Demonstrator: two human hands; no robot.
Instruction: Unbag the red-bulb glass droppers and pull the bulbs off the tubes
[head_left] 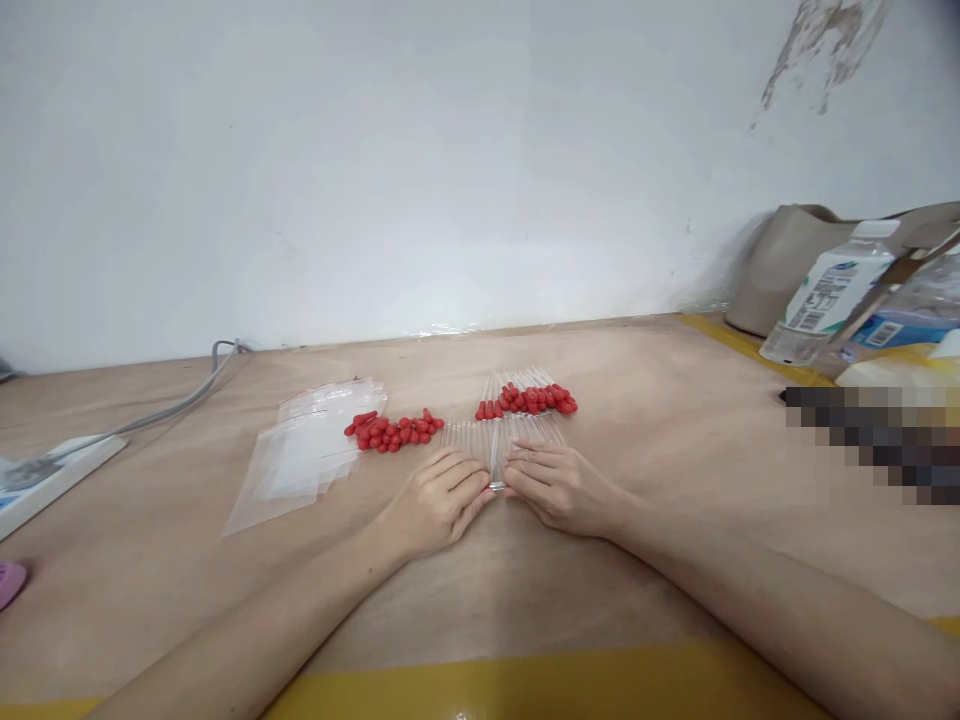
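In front of me my left hand [442,498] and my right hand [562,487] meet with fingers curled. Between their fingertips a short length of clear glass tube [497,486] shows, lying crosswise. A trace of red is visible at the left fingertips, mostly hidden by them. Under and behind the hands lies a row of clear glass dropper tubes [472,437]. Farther back rests a bunch of droppers fitted with red rubber bulbs [536,399], tips pointing away. Loose red rubber bulbs [394,432] are heaped left of the tubes.
Clear plastic bags [300,455] lie fanned out left of the bulbs. At far left are a white power strip [64,480] with a grey cable and a pink object [10,582]. A plastic bottle [832,290] and a beige container [772,265] stand at the right by the wall.
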